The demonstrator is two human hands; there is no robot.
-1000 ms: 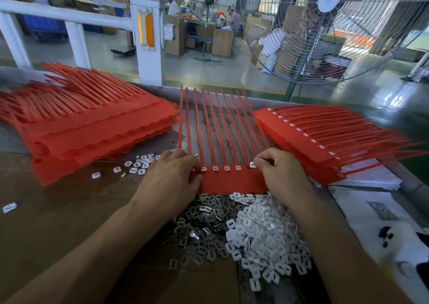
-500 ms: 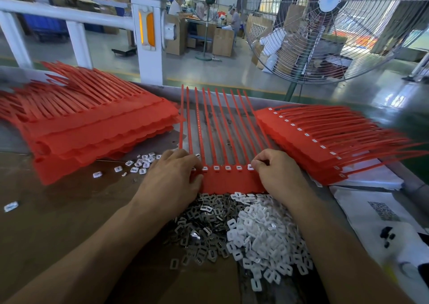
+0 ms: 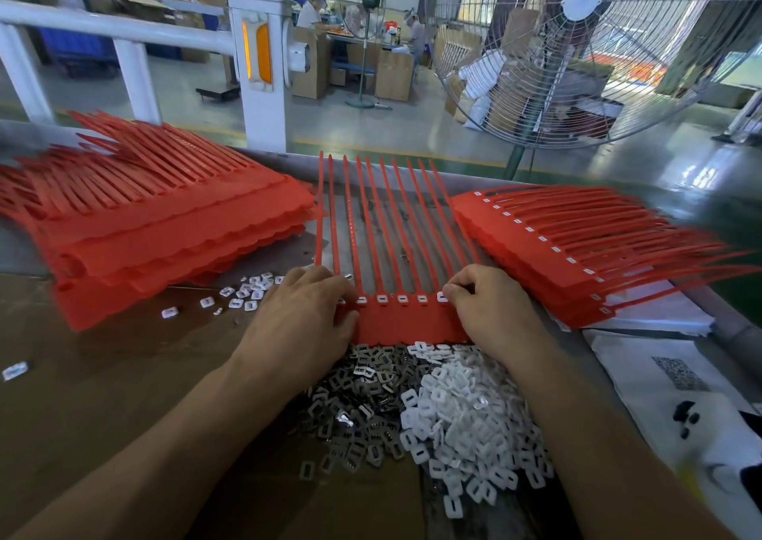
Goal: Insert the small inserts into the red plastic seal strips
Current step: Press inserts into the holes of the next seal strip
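Red seal strip sheet (image 3: 402, 317) lies flat on the worktop (image 3: 103, 374) in front of me, tails pointing away. My left hand (image 3: 303, 317) rests on its left end, fingers loosely curved, pressing down. My right hand (image 3: 490, 308) is curled at the right end, fingertips pinching at the last white insert (image 3: 442, 297). Row of inserts already seated between my hands. Loose piles just below: grey metal inserts (image 3: 363, 407), white plastic inserts (image 3: 466, 428). Red stacks left (image 3: 156, 226) and right (image 3: 556, 251).
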